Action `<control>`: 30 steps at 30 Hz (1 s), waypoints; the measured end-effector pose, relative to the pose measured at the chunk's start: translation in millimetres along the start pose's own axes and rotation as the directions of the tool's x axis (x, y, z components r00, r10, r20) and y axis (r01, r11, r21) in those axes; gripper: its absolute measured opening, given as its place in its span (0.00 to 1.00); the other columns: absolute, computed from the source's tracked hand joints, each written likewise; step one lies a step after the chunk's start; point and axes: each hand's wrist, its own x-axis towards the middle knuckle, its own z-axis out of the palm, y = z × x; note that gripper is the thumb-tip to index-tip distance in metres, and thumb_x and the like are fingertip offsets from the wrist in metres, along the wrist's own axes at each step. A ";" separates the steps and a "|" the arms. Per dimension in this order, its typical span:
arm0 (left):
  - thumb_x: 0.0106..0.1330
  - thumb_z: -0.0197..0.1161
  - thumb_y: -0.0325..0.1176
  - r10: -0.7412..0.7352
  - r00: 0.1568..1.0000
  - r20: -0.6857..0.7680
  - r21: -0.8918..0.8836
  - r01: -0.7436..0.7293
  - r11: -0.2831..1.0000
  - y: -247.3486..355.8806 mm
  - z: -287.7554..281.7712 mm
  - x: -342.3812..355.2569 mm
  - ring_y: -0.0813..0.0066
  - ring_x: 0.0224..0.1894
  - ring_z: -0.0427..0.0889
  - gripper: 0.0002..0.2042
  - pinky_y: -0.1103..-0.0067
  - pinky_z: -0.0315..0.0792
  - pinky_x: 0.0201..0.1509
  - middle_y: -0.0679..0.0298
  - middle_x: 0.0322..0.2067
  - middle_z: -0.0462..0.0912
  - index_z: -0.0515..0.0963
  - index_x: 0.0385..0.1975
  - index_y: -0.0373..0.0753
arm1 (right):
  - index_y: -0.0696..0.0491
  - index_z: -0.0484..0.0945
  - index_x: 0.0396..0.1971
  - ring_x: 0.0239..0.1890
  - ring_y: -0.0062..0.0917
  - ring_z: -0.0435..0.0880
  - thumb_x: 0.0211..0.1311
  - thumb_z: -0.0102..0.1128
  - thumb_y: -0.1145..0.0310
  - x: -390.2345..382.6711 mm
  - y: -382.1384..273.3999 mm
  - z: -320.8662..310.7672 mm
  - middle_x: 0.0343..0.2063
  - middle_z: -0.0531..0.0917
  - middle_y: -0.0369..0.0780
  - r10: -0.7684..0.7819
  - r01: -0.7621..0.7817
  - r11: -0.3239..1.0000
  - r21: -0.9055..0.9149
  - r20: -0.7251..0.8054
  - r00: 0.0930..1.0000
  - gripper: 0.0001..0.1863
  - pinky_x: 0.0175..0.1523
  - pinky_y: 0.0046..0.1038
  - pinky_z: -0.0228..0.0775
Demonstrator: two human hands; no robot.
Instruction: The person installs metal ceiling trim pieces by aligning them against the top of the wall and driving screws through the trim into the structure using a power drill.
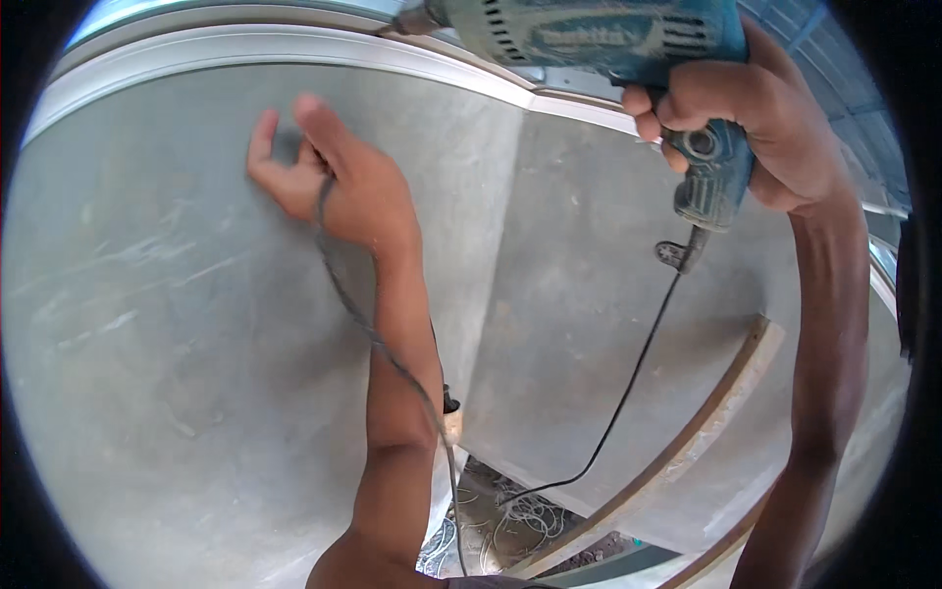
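Note:
My right hand (756, 123) grips the handle of a teal corded power drill (608, 39) at the top right, with the drill's nose pointing left toward a pale metal frame strip (294, 44). Its thin black cord (638, 363) hangs down from the handle. My left hand (334, 177) presses flat against the grey cement wall (167, 294), fingers spread. A dark braided cord (363, 314) runs from that hand down along my forearm. The drill bit's tip is out of view.
The grey wall turns a corner (500, 245) near the middle. A long wooden strip (687, 432) leans diagonally at the lower right. Debris and tangled wire (510, 515) lie on the ground below.

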 end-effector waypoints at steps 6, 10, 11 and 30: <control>0.59 0.76 0.47 0.247 0.968 0.033 0.339 -0.244 0.909 46.6 5.8 58.5 0.74 0.23 0.79 0.25 0.78 0.74 0.32 0.58 0.25 0.83 0.78 0.41 0.30 | 0.58 0.79 0.42 0.29 0.21 0.81 0.44 0.54 0.72 14.2 34.4 -8.7 0.29 0.83 0.39 -0.214 0.225 0.952 -0.208 0.074 0.974 0.21 0.28 0.27 0.76; 0.55 0.79 0.42 0.361 0.915 0.182 0.609 -0.393 0.689 52.9 12.1 68.4 0.72 0.23 0.80 0.21 0.76 0.74 0.35 0.60 0.20 0.82 0.79 0.35 0.32 | 0.59 0.80 0.40 0.26 0.22 0.80 0.44 0.56 0.71 11.1 34.8 -6.3 0.28 0.83 0.39 -0.212 0.217 0.949 -0.230 0.047 0.976 0.19 0.28 0.27 0.76; 0.54 0.79 0.40 0.371 0.916 0.151 0.582 -0.386 0.716 53.7 16.8 67.1 0.72 0.23 0.80 0.20 0.76 0.74 0.34 0.61 0.19 0.82 0.79 0.35 0.33 | 0.58 0.80 0.39 0.25 0.22 0.80 0.44 0.56 0.71 15.0 40.2 -12.1 0.28 0.83 0.39 -0.231 0.240 0.943 -0.229 0.069 0.971 0.18 0.29 0.28 0.76; 0.59 0.75 0.35 0.451 0.875 0.177 0.460 -0.479 0.748 51.3 3.9 53.8 0.73 0.25 0.78 0.18 0.76 0.74 0.38 0.63 0.24 0.78 0.74 0.40 0.33 | 0.66 0.72 0.52 0.28 0.29 0.83 0.41 0.66 0.79 -17.3 4.6 -1.6 0.29 0.84 0.45 -0.011 0.015 0.998 -0.063 0.067 0.998 0.31 0.35 0.31 0.76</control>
